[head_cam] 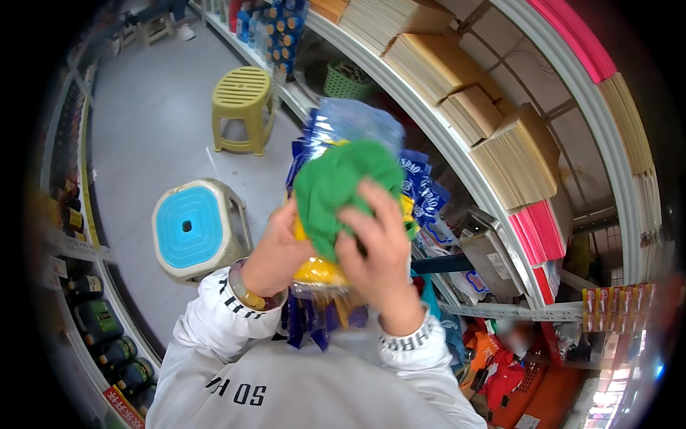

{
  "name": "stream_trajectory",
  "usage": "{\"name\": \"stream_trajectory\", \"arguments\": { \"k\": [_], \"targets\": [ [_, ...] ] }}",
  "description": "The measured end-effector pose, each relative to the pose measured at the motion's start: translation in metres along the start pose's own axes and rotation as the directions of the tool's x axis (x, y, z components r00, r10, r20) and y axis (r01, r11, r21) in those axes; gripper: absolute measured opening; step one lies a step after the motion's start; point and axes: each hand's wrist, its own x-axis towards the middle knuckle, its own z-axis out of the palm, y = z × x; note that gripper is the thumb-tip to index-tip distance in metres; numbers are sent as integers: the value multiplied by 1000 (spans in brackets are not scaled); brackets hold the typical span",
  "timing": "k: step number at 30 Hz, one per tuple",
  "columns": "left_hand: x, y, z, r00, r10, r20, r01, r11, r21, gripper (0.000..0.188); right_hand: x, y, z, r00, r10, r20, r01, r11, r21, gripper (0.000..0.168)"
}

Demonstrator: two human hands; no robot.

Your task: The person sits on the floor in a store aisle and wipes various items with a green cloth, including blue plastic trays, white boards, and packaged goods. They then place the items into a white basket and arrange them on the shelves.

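A bunched green cloth [343, 177] sits close in front of my chest, on top of a yellow, shiny item [320, 271] that looks wrapped in clear plastic. My left hand [281, 249] grips the left edge of the cloth and the yellow item, thumb towards the middle. Spread over the cloth, my right hand [375, 241] pinches its folds with curled fingers and is slightly blurred. Below and behind them are blue printed plastic packages [415, 174], and a clear bluish plastic bag [359, 120] lies beyond. What supports the pile is mostly hidden.
A blue-topped stool [187, 228] and a yellow plastic stool [241, 107] stand on the grey floor at left. Shelving on the right holds stacked brown paper [514, 155] and a green basket [345, 80]. Dark bottles [99, 319] line the left shelf. Another person's foot [186, 32] shows far off.
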Motion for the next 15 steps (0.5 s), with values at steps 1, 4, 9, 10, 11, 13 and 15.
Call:
{"name": "stream_trajectory", "arguments": {
  "k": [1, 4, 9, 10, 11, 13, 15],
  "targets": [
    [-1, -3, -3, 997, -7, -83, 2, 998, -56, 55, -20, -1, 5, 999, 31, -19, -30, 998, 54, 26],
    [3, 13, 4, 987, -33, -157, 26, 999, -45, 46, -88, 3, 1, 948, 316, -42, -300, 929, 217, 19],
    [15, -1, 3, 986, 134, -100, -94, 939, 331, 55, -147, 31, -31, 553, 825, -119, -660, 521, 541, 14],
    [20, -8, 7, 985, 168, -42, -130, 880, 458, 61, -149, 34, -35, 498, 861, -104, -636, 444, 631, 15],
    [28, -19, 9, 988, 154, 2, -132, 842, 523, 60, -149, 35, -36, 478, 871, -114, -631, 431, 645, 15],
    [43, -46, 11, 988, 123, 93, -154, 751, 642, 60, -146, 37, -37, 441, 886, -139, -614, 412, 674, 15],
    [49, -64, 13, 988, -51, 143, -53, 767, 639, 56, -152, 39, -38, 421, 895, -150, -595, 397, 699, 15]
  ]
}}
